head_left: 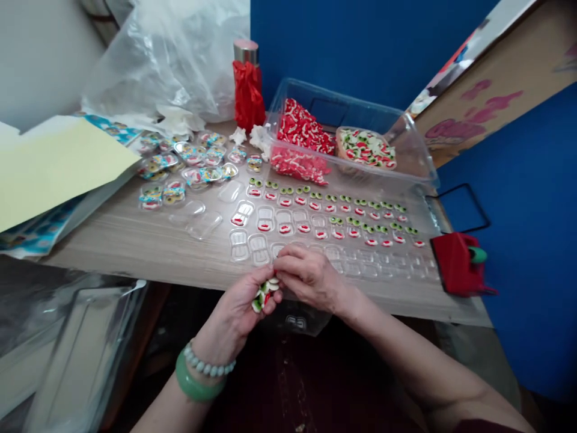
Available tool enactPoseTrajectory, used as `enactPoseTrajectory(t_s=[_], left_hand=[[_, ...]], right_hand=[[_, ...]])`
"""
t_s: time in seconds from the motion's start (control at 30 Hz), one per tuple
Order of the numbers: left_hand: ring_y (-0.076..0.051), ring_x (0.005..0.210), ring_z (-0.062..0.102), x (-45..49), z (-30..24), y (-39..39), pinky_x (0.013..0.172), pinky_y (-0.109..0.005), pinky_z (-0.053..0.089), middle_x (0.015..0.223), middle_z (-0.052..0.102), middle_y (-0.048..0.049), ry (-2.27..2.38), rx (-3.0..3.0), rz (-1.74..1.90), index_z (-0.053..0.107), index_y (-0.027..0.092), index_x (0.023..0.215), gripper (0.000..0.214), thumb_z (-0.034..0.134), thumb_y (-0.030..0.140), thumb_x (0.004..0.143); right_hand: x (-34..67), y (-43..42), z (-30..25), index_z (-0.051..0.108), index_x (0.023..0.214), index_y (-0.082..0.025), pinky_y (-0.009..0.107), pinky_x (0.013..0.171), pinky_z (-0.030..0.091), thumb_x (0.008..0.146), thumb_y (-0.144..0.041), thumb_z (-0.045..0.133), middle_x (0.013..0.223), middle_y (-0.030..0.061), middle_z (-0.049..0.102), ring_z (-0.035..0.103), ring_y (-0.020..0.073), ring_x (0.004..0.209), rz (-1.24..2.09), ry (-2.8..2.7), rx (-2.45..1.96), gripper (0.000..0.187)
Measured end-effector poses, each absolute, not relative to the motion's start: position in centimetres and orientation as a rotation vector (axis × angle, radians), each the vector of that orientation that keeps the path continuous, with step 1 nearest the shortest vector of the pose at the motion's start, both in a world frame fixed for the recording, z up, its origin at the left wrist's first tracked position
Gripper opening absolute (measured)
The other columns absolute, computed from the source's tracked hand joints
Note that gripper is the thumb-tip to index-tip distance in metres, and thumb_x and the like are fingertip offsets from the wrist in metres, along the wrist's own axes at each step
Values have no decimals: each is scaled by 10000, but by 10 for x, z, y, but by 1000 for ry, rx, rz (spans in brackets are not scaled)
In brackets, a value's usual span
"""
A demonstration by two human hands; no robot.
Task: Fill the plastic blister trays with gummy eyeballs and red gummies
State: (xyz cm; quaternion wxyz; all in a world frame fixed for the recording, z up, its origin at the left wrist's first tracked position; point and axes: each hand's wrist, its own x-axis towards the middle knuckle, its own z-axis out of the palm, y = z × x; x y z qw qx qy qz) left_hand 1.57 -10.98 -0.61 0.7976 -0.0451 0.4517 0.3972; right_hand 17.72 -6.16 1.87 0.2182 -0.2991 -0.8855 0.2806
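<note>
Red-wrapped bottle (pixel 249 90) before a blue panel (pixel 342 45)

My feed shows the bottle upright, metallic on top, near a clear plastic bag (pixel 180 57). I see 1 yellow sheet (pixel 58 171) far left, 1 red block (pixel 451 264) at right, 1 printed carton (pixel 489 114) beyond it.

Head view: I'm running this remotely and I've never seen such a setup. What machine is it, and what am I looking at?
No machine: these are a person's bare hands, seen from a camera worn on their head, looking forward and down. The left hand cups small green, white and red pieces. The right hand meets it at the fingertips; whether it pinches one is hard to tell. On the table lie rows of clear trays, many holding pieces, with colourful packs to the left and a clear bin behind.
</note>
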Motion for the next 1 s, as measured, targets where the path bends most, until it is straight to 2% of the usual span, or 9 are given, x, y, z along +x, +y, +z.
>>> enactPoseTrajectory(t_s=[0.1,0.3,0.53,0.73,0.9,1.0], left_hand=[[-91,383,564,-4,-5,-122,300,-132,391,593,645,-44,958,-107,871,654,93,823,87,616,144,883],[-75,374,524,-41,0,-129,297,-124,377,599,617,-31,981,-233,991,669,86,995,132,585,74,894],[-66,365,482,-58,0,-130,297,-132,353,596,596,-24,929,-269,1062,648,90,978,135,530,62,917],[-92,441,552,-69,1,-132,325,-134,388,631,619,-54,942,-297,1153,636,82,879,144,516,117,950],[-152,565,658,-71,4,-131,422,-176,508,723,678,-122,874,-283,1161,660,62,929,269,430,181,1000],[-163,561,673,-66,9,-128,415,-184,510,744,694,-119,847,-259,1140,665,71,939,250,439,165,993]], right_hand=[[156,-65,18,671,838,-198,250,725,424,915,-159,516,787,25,644,588,145,762,726,-2398,-1007,177],[102,-61,-4,652,848,-223,243,733,405,932,-204,499,805,-4,689,621,145,777,708,-2236,-1382,176],[72,-65,-20,670,907,-213,295,748,365,971,-248,486,947,70,668,577,201,897,305,-2531,-1501,197],[69,-65,-21,666,901,-193,312,773,366,988,-286,490,946,79,643,555,210,905,217,-2609,-1490,217],[78,-71,-11,677,879,-190,312,781,390,997,-287,471,928,83,634,554,205,879,306,-2525,-1409,256],[87,-74,1,691,938,-211,279,789,430,982,-223,485,900,46,630,578,174,868,615,-2365,-1219,211]])
